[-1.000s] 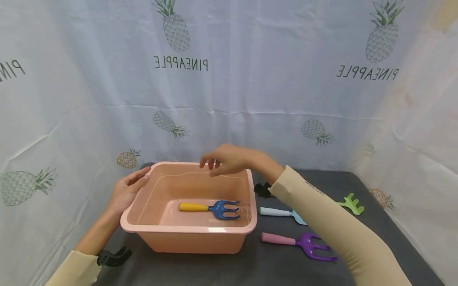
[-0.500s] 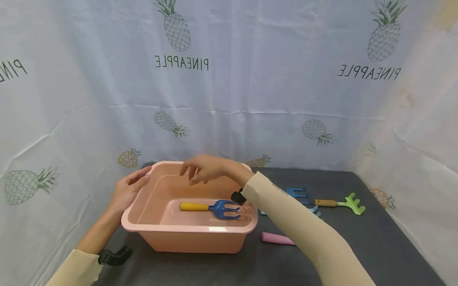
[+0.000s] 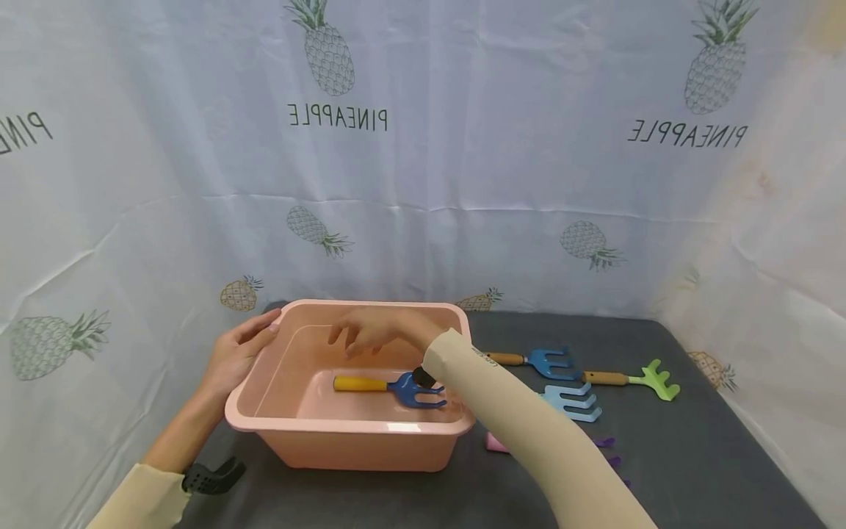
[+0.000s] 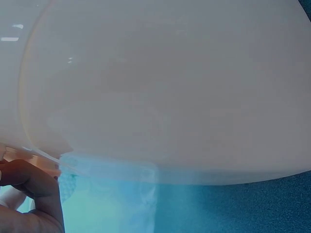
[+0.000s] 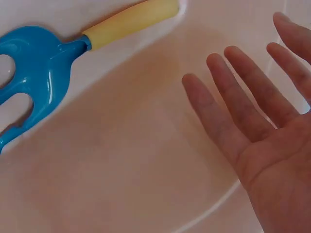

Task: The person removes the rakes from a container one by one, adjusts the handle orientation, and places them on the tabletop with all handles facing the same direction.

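Note:
A pink plastic basin (image 3: 357, 450) stands on the dark tabletop. My left hand (image 3: 239, 354) grips the basin's upper left rim; in the left wrist view its bent fingers (image 4: 46, 187) show at the edge of the basin wall. Inside lies a toy garden fork (image 3: 360, 384) with a yellow handle and blue tines. Over the basin's far part hovers my right hand (image 3: 366, 329), holding nothing. Seen from the right wrist, that hand (image 5: 265, 131) has its fingers spread, apart from the fork (image 5: 46, 63). A black wrist device partly hides the tines in the head view.
Right of the basin lie a blue fork (image 3: 554, 364) with a wooden handle, a green rake (image 3: 657, 380), a light blue rake (image 3: 575, 402) and a pink-handled purple fork (image 3: 496, 443), partly covered by my right sleeve. A pineapple-print curtain (image 3: 429, 169) surrounds the table.
My right hand has moved left and down into the basin's opening, its arm uncovering the blue fork and covering more of the purple one. The left hand stays on the rim.

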The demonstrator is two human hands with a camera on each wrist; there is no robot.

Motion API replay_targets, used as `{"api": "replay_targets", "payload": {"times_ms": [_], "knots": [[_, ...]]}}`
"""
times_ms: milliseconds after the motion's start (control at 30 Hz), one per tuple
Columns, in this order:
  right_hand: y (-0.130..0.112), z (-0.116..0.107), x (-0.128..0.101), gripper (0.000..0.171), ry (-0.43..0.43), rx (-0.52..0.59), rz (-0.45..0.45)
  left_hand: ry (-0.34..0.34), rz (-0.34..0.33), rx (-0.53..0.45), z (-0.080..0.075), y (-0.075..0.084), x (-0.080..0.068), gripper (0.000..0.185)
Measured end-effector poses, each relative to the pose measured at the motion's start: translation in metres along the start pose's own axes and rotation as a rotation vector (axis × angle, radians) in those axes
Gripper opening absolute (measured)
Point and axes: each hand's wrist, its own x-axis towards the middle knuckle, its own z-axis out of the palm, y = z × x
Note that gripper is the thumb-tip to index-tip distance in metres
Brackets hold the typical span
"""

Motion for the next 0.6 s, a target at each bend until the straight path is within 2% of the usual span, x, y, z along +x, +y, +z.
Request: {"api": "replay_targets", "payload": {"times_ms": [167,433,600], "knots": [[0.006,0.005,0.006,0.048,-0.038,-0.020,-0.013,0.010,0.002,-0.018,0.001,0.000,0.000,0.067],[0.012,0.013,0.006,0.054,-0.078,0.051,-0.019,0.025,0.011,0.007,0.001,0.001,0.001,0.066],[0.015,0.018,0.007,0.054,-0.069,0.051,0.010,0.016,0.001,0.006,0.001,0.001,0.001,0.066]]}}
